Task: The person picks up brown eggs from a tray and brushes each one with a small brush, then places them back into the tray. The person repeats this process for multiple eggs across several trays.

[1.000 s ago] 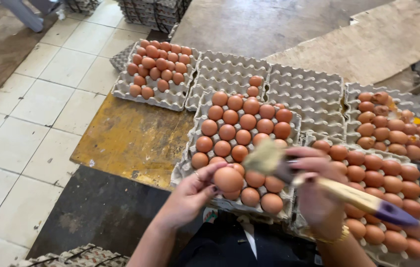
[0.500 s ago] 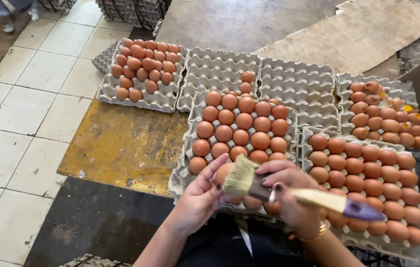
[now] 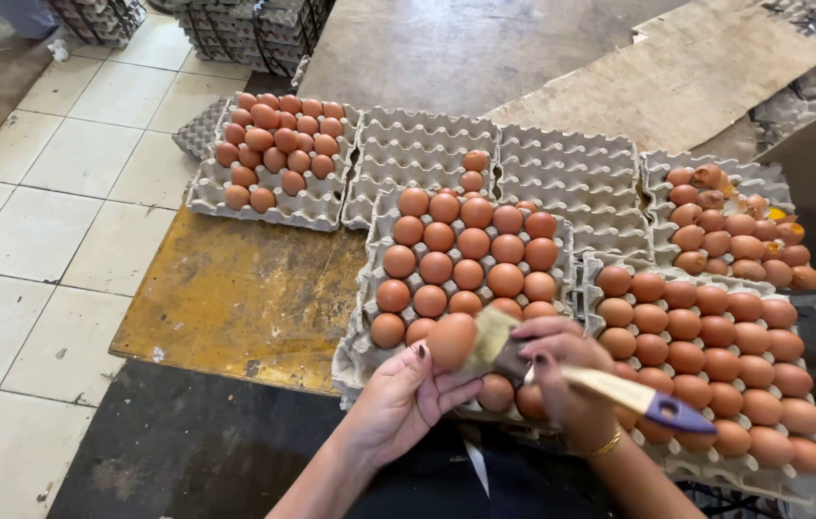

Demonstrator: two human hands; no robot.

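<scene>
My left hand (image 3: 406, 394) holds a brown egg (image 3: 451, 340) just above the near edge of a grey pulp egg tray (image 3: 367, 288) full of brown eggs. My right hand (image 3: 562, 375) grips a paintbrush (image 3: 610, 384) with a pale wooden handle and purple tip. Its bristles (image 3: 487, 338) press against the right side of the held egg. A gold bracelet (image 3: 606, 444) sits on my right wrist.
A full egg tray (image 3: 716, 336) lies to the right, another (image 3: 269, 154) at far left, a partly filled one (image 3: 735, 226) at far right. Near-empty trays (image 3: 562, 168) sit in the middle back. Yellow board (image 3: 235, 293), tiled floor (image 3: 33, 231), stacked trays (image 3: 254, 29) behind.
The egg in my left hand has lifted slightly and the brush bristles have swung down onto its right side. The camera view has shifted a little.
</scene>
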